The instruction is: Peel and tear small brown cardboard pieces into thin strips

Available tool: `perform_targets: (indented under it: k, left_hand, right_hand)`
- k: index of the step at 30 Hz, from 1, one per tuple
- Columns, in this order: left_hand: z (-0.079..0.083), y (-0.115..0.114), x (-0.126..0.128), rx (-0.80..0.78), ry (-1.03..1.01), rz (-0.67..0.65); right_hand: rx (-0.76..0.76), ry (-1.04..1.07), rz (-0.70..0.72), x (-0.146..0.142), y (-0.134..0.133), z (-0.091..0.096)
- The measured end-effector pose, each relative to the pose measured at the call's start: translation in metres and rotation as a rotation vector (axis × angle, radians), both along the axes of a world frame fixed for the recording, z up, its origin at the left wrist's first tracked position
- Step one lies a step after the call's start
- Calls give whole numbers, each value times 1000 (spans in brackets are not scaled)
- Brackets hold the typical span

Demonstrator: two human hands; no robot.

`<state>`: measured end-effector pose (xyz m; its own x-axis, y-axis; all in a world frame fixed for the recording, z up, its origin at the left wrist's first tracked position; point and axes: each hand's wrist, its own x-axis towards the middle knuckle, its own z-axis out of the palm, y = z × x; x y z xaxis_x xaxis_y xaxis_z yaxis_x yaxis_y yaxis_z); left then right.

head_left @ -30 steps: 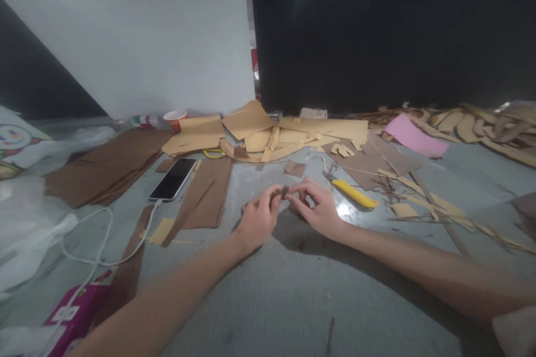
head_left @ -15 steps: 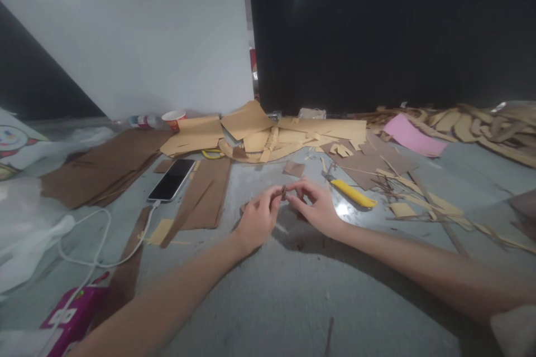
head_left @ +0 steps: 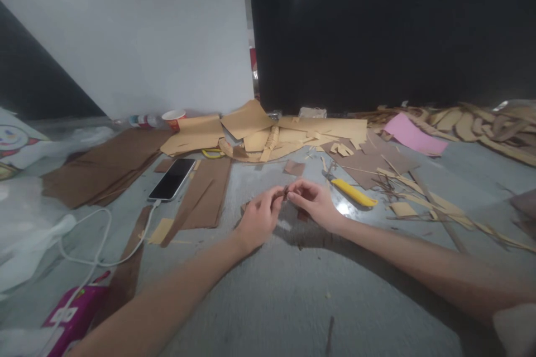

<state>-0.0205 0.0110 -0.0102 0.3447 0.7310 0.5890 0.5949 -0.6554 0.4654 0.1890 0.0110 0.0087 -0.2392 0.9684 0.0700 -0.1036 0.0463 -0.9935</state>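
Observation:
Between the fingertips of both hands is a small piece of brown cardboard (head_left: pixel 286 192), mostly covered by the fingers. My left hand (head_left: pixel 260 216) is closed on it from the left. From the right, my right hand (head_left: pixel 313 202) pinches the same piece, thumb and forefinger together. Under my right hand a small brown scrap (head_left: pixel 302 216) shows on the table. Just beyond the hands lies a small brown cardboard square (head_left: pixel 294 167). A yellow-handled utility knife (head_left: pixel 354 192) rests to the right of my right hand.
Left of the hands lie brown cardboard sheets (head_left: pixel 207 201) and a phone (head_left: pixel 172 179) with a white cable running to a magenta power bank (head_left: pixel 77 312). Tan sheets (head_left: pixel 192 134) and a paper cup (head_left: pixel 173 118) stand behind. Cut strips (head_left: pixel 435 201) and pink paper (head_left: pixel 414 134) lie right.
My right thumb and forefinger have closed in on the small cardboard piece, where the forefinger was reaching toward it before. My left hand has hardly moved.

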Motion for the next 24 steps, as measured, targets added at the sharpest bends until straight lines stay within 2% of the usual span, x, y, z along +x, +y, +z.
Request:
perform_targets:
  k: [6,10,17,24]
  left_hand:
    - [0,2,1,54,17,-20]
    - [4,0,0,78,51,-52]
    - [7,-3,2,27,75,-63]
    - [7,-2,2,42,72,-39]
  right_hand:
    - [40,-23,14,2,4,-2]
    - [13,-32,40,4,6,-4]
    - [15,-64,-62,3,4,-1]
    - [126,-138,-32,6,3,1]
